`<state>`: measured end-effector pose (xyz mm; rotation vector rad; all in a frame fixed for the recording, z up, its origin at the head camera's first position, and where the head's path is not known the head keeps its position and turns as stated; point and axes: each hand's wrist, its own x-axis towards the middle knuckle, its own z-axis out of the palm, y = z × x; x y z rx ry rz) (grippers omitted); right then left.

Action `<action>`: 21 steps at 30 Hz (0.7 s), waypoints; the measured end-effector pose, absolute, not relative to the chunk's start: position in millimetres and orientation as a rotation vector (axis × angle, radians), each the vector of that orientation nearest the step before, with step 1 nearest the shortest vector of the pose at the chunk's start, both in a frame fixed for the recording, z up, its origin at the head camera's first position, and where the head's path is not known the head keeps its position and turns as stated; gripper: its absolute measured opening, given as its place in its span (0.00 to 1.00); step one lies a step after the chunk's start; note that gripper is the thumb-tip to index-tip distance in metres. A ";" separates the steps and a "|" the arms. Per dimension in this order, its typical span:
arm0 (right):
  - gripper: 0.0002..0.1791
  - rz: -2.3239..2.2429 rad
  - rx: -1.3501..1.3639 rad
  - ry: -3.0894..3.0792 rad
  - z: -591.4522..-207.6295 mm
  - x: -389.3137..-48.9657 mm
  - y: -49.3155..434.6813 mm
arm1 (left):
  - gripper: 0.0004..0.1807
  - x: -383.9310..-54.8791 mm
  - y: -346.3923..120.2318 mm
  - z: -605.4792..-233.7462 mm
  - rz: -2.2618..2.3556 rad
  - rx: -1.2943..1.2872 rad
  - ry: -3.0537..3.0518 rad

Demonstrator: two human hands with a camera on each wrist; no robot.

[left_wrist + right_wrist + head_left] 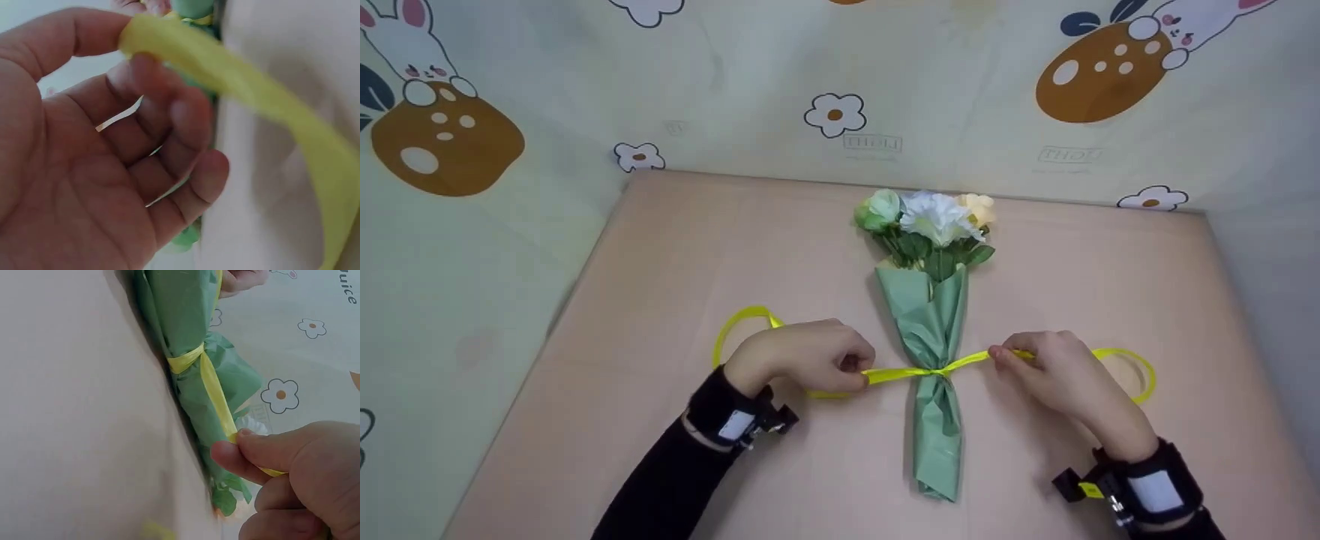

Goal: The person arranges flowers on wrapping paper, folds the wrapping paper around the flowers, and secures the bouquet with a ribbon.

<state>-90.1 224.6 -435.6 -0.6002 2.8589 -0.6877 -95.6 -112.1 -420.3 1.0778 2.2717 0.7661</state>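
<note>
A bouquet of artificial-looking flowers (937, 217), white, pale green and cream, lies on the table in green wrapping paper (926, 307). Round the paper's narrow waist runs a yellow ribbon (898, 375), crossed at the front and drawn out to both sides. To the left of the bouquet my left hand (814, 354) pinches one ribbon end between thumb and forefinger, other fingers curled. On the opposite side my right hand (1061, 371) pinches the other end with thumb and forefinger, as the right wrist view shows. Loose ribbon loops trail beyond each hand.
Pinkish-tan covering (682, 247) spreads over the table under the bouquet. Behind its far edge hangs a pale cloth (750, 82) printed with rabbits, fruit and flowers. Black wrist straps (1155, 484) with small cameras sit on both forearms.
</note>
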 end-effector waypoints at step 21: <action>0.20 -0.982 -0.419 2.882 -348.6 -103.5 213.2 | 0.33 -100.6 -94.6 -343.2 2.032 0.291 1.579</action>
